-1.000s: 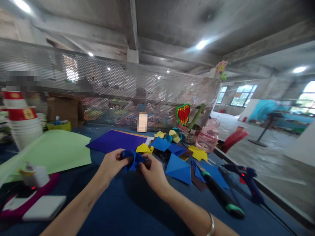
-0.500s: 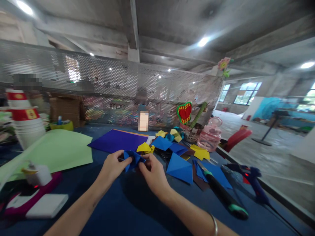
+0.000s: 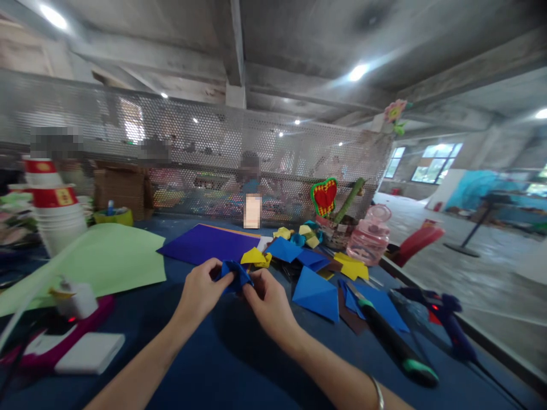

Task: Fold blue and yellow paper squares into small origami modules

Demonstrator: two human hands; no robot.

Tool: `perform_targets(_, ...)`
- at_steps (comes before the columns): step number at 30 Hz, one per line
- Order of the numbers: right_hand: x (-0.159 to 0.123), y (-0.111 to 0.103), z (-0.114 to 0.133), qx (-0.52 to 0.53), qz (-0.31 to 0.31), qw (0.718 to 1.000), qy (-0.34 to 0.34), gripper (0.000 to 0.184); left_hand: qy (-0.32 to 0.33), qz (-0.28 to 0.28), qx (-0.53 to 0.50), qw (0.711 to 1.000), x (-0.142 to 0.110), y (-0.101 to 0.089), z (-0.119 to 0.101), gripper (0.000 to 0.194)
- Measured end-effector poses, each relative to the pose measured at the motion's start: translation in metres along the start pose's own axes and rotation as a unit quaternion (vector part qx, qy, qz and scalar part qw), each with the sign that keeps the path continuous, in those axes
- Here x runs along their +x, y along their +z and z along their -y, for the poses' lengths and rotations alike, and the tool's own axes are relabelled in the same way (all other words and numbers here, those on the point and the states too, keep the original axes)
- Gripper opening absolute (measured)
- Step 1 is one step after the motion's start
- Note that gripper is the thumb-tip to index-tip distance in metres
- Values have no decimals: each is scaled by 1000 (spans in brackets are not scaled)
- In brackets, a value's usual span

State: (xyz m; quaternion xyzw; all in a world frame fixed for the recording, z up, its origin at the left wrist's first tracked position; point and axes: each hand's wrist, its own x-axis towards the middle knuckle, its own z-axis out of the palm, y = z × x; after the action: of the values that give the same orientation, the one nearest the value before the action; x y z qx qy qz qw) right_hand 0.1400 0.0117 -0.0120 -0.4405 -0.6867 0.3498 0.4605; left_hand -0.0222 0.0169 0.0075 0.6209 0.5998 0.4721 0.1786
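Note:
Between my two hands, just above the blue table, is a small folded piece of blue paper (image 3: 236,274) with raised, creased flaps. My left hand (image 3: 206,286) pinches its left side, the thumb lying over the front. On the other side my right hand (image 3: 268,297) grips the right edge between thumb and fingers. Some fingertips are hidden behind the paper. A yellow folded paper piece (image 3: 255,257) lies just beyond it. To the right rest a light-blue creased paper square (image 3: 316,294) and more blue pieces (image 3: 284,249).
A black-and-green handled tool (image 3: 397,341) and a dark blue glue gun (image 3: 448,324) lie at the right. Purple paper (image 3: 209,245), green paper (image 3: 123,256) and stacked paper cups (image 3: 57,210) sit at left, near a power strip (image 3: 92,319). A pink bottle (image 3: 368,239) stands behind.
The whole view has shifted slightly, so things appear a little further right. Both hands keep hold of the blue paper, its flaps pressed slightly closer together.

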Motion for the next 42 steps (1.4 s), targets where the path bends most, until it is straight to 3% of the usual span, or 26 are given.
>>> perform_targets(5, 1, 1, -3, 7, 7, 1000, -13, 9, 15, -17, 0, 1000, 0, 0, 0, 14)
perform_targets(9, 3, 1, -7, 24, -6, 1000, 19, 15, 57, -37, -5, 998, -4, 3, 0, 12)
perform_targets(14, 10, -2, -17, 58, -24, 996, 66, 15, 88, -1, -28, 996, -7, 6, -4, 26)
perform_targets(19, 12, -3, -22, 98, -13, 991, 92, 19, -19, 72, -173, 982, -3, 4, -8, 38)
perform_targets(24, 11, -1, -17, 138, -6, 983, 125, 18, -195, 153, -363, 898, -3, 4, -4, 51)
perform_targets(27, 10, 1, -14, 155, -3, 978, 138, 18, -241, 221, -402, 855, -6, 6, -1, 46)
perform_targets(31, 8, 1, -13, 147, 8, 980, 132, 20, -279, 253, -418, 827, -7, 7, -3, 44)
perform_targets(36, 5, 0, -13, 77, 13, 991, 109, 18, -252, 254, -429, 829, -7, 7, -6, 28)
perform_targets(39, 4, 1, -12, 85, 27, 990, 110, 19, -241, 243, -412, 845, -7, 8, -4, 30)
perform_targets(42, 3, 2, -9, 112, 54, 980, 152, 19, -229, 199, -396, 866, -6, 10, 0, 37)
